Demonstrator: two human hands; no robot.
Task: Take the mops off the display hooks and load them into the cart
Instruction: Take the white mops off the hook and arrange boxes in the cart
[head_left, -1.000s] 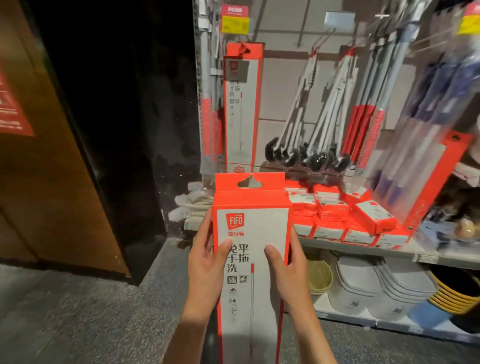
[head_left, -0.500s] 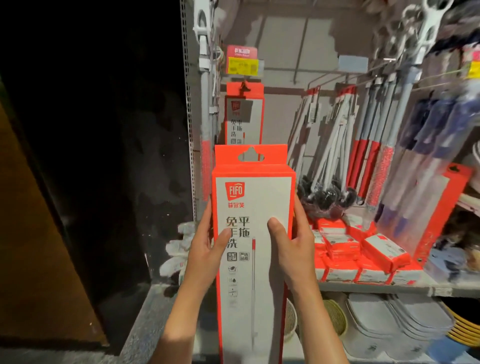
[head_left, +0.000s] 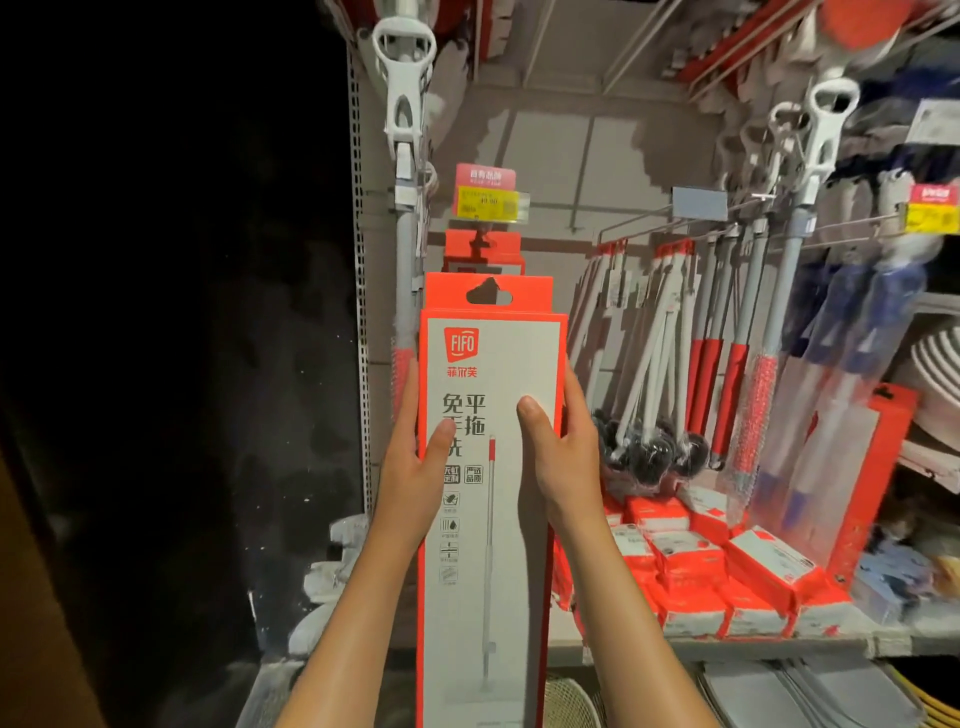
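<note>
Nearest, the left hand (head_left: 415, 467) and right hand (head_left: 563, 457) clasp the long edges of a tall red-and-white cardboard mop box (head_left: 488, 493), thumbs on its printed face. The box stands upright, long axis vertical, hang-tab uppermost. Behind it, 1 matching red box (head_left: 483, 252) hangs beneath a yellow price tag (head_left: 491, 200).

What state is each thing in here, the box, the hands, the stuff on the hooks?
Mop box: upright, held off its hook.
Left hand: gripping the box's left edge.
Right hand: gripping its right edge.
Second box: hanging on its hook.
Brushes: hanging.
</note>
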